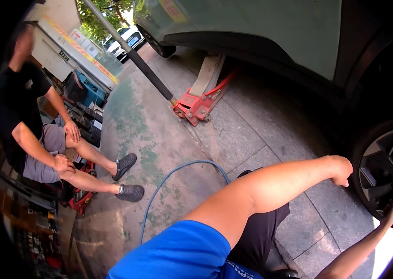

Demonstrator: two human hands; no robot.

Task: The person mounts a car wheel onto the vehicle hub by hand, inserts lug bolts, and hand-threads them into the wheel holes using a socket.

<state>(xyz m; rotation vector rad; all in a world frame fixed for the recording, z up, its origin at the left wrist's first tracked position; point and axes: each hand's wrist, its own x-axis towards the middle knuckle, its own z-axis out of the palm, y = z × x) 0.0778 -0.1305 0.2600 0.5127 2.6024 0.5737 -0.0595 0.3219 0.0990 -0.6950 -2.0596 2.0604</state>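
My left arm reaches across the view, and my left hand [341, 170] is curled closed beside the tyre's edge. What its fingers hold, if anything, is hidden. At the right edge, my right hand [390, 213] has its fingers stretched out in front of the lower part of the wheel [376, 147]. Whether those fingertips touch the wheel I cannot tell. The wheel has a black tyre and a spoked rim, and much of it lies in shadow. It sits under the pale green car [271, 28].
A red floor jack [196, 104] with a long handle [143, 69] stands by the car's side. A blue hose [166, 179] curves over the floor. On the left, a seated person [24, 100] rests both hands on their legs. Behind are tools and a blue case [92, 90].
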